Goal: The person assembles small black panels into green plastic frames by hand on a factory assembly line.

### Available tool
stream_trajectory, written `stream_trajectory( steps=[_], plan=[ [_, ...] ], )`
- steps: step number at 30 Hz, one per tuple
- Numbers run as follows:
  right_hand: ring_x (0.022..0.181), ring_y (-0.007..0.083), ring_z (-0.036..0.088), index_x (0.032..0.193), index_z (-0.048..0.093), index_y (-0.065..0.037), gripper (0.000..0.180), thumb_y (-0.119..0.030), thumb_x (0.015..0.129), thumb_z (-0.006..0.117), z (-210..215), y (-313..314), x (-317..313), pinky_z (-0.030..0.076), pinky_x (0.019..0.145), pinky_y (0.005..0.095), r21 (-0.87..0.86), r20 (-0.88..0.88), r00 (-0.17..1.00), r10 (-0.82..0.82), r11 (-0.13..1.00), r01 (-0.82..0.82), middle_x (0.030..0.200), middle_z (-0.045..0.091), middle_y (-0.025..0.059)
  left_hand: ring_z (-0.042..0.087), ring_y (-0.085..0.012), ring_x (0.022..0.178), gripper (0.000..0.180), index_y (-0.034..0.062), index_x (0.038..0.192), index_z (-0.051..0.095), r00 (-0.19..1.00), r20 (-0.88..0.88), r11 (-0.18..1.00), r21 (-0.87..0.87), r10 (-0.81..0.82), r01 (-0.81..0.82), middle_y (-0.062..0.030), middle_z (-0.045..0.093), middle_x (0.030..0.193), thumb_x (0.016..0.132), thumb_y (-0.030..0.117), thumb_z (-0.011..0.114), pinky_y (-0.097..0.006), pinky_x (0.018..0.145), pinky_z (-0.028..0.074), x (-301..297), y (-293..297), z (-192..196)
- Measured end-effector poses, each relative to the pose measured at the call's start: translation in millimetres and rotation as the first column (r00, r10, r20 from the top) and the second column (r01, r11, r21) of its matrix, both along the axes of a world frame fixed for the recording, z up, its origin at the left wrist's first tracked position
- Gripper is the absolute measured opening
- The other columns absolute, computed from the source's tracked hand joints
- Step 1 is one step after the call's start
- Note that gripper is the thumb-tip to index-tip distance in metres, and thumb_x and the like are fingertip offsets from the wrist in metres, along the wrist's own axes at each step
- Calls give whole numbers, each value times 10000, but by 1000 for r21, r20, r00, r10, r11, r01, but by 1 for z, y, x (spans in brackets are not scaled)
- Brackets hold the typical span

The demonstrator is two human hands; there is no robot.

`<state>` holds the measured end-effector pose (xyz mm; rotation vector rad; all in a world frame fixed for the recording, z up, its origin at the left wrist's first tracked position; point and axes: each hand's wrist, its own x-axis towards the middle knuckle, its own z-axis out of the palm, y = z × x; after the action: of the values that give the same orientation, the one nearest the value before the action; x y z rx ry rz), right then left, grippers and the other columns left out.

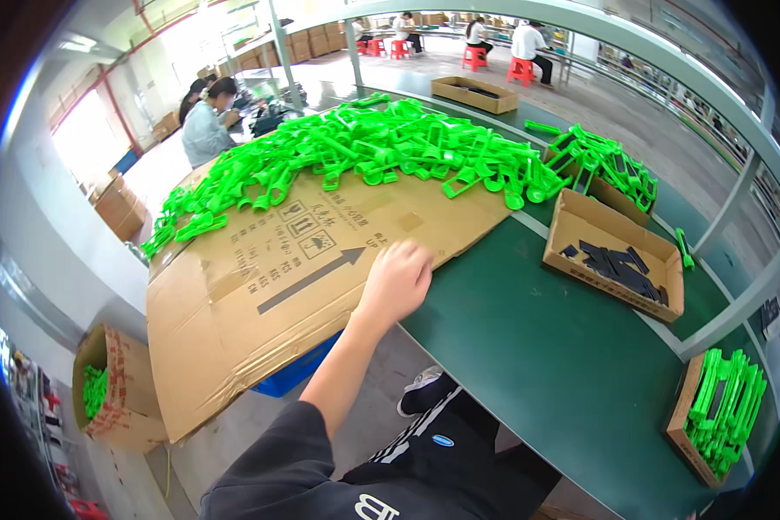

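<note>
Factory floor, with workers (pixel 528 42) seated on red stools (pixel 521 71), stretches behind a green counter (pixel 528 347). Take the left hand (pixel 398 279) as the dial's centre, twelve toward the top of the view. It is over a cardboard sheet (pixel 225 329), near that sheet's right edge; whether it touches the board I cannot tell. Its fingers are curled in narrow, the tips hidden, so I cannot tell if they hold anything. The right hand is out of view.

At twelve lies the heap (pixel 364 147) of green parts, sprawling round toward ten on the sheet's far side. Around two, more green parts fill a box (pixel 611 173); at three, an open box (pixel 615 260) holds black pieces (pixel 619 263); at four, a box (pixel 723 420) carries green parts set roughly side by side. A carton (pixel 117 390) at eight holds others.

Judging from the tangle, a part would come away best from the heap's near fringe, lifted singly and turned free rather than tugged. Light pressure suits the board: its near side juts past the counter, so leaning there might tip or bend it. Keeping the wrist clear of that rim should help.
</note>
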<state>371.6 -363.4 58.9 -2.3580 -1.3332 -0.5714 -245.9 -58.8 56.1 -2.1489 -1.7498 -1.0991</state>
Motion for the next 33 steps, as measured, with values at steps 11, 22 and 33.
stream_trajectory(
  steps=[11, 22, 33],
  plan=[
    [1124, 365, 465, 1127, 546, -34, 485, -173, 680, 673, -62, 184, -221, 373, 943, 455, -88, -149, 357, 922, 348, -934, 1201, 507, 168, 411, -319, 1209, 315, 85, 1070, 596, 856, -208, 815, -267, 473, -515, -145, 447, 1303, 823, 228, 464, -507, 955, 365, -163, 146, -63],
    [1100, 329, 493, 1107, 558, -30, 486, -184, 667, 695, -69, 180, -217, 403, 916, 426, -2, -186, 515, 837, 524, -852, 1164, 537, 142, 355, -268, 1280, 564, 95, 1361, 352, 813, -245, 725, -367, 529, -583, -136, 363, 1400, 851, 307, 464, -512, 1018, 280, -181, 185, -53],
    [1080, 300, 516, 1085, 573, -35, 422, -151, 690, 662, -71, 180, -223, 422, 902, 404, 56, -141, 507, 850, 518, -853, 1116, 565, 124, 500, -288, 1129, 399, 57, 1194, 467, 819, -230, 723, -387, 526, -573, -131, 556, 1185, 857, 271, 472, -510, 945, 343, -194, 182, -68]
  ],
)
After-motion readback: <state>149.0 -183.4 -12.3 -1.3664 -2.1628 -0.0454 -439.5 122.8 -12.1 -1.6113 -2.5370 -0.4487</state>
